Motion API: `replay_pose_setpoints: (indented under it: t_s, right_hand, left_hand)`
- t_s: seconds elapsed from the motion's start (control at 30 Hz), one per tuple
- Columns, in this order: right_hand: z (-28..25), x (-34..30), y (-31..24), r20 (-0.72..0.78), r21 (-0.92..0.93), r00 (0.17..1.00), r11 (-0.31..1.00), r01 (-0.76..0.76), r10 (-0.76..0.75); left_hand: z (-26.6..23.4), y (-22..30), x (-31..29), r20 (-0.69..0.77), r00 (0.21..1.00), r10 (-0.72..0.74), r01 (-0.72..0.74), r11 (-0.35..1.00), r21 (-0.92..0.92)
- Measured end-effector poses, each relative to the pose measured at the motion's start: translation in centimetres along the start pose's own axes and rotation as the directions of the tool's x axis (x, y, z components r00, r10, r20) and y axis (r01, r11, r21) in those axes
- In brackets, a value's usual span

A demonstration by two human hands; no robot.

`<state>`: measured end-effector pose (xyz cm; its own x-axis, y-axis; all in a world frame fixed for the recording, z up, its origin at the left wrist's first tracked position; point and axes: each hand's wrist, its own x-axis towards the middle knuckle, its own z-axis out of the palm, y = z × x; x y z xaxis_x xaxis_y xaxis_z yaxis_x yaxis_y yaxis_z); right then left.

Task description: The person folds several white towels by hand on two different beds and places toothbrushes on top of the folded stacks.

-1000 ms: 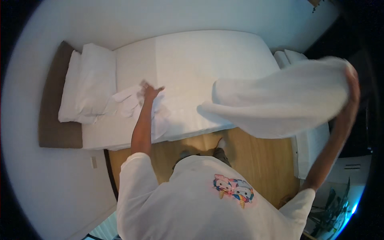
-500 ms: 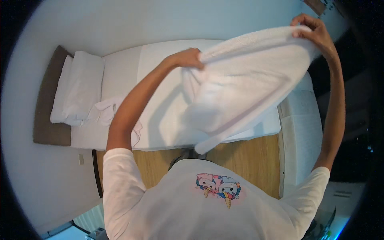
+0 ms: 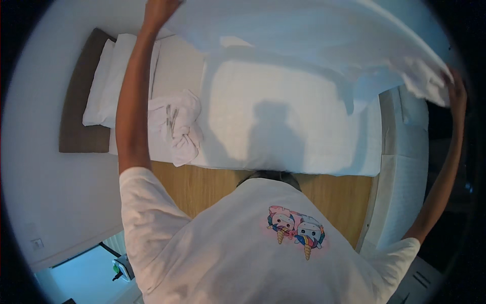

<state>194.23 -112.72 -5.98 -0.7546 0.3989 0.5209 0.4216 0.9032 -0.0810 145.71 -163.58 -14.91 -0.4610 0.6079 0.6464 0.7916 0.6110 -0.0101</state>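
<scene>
A large white towel-like cloth (image 3: 304,30) is spread in the air above the far side of the bed, running beyond the top edge of the view. My left hand (image 3: 163,7) is raised at the upper left, closed at the cloth's corner and partly cut off by the picture edge. Far to the right, my right hand (image 3: 457,90) grips the opposite bunched end. Beneath lies the bed's white mattress (image 3: 283,121), crossed by shadows of the cloth and of me. Near the pillows a crumpled white cloth (image 3: 182,126) with small grey marks rests on the bed.
White pillows (image 3: 114,81) lean against a brown headboard (image 3: 83,96) on the left. A pale padded ledge (image 3: 397,182) runs along the bed's right end. Wooden floor (image 3: 197,187) shows between me and the bed. Walls rise at the left and beyond the bed.
Both hands have moved apart, the left up and leftward, the right outward and lower. The cloth has gone from hanging in folds to being spread wide and lifted over the bed.
</scene>
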Motion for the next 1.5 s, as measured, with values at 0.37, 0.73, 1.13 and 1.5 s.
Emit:
replay_pose_setpoints:
  t_s: [0.37, 0.73, 1.13, 1.5]
  right_hand:
    - [20.7, -31.7, 4.6, 0.521, 0.411, 0.748, 0.647, -0.643, 0.412]
    - [26.3, -40.1, 2.5, 0.670, 0.192, 0.282, 0.206, -0.959, 0.687]
    - [38.0, -40.1, -13.7, 0.722, 0.428, 0.657, 0.886, -0.178, -0.217]
    - [46.5, -34.2, -17.8, 0.685, 0.543, 0.728, 0.645, -0.538, 0.030]
  left_hand:
    - [8.2, 10.2, -34.2, 0.689, 0.715, 0.116, 0.178, 0.923, -0.340]
    - [13.6, 16.5, -44.5, 0.962, 0.085, 0.260, 0.103, 0.958, -0.268]
    - [16.0, 25.4, -33.9, 0.841, 0.536, 0.074, 0.741, 0.437, -0.510]
    - [10.5, 28.4, -31.4, 0.720, 0.693, 0.023, 0.352, 0.861, -0.366]
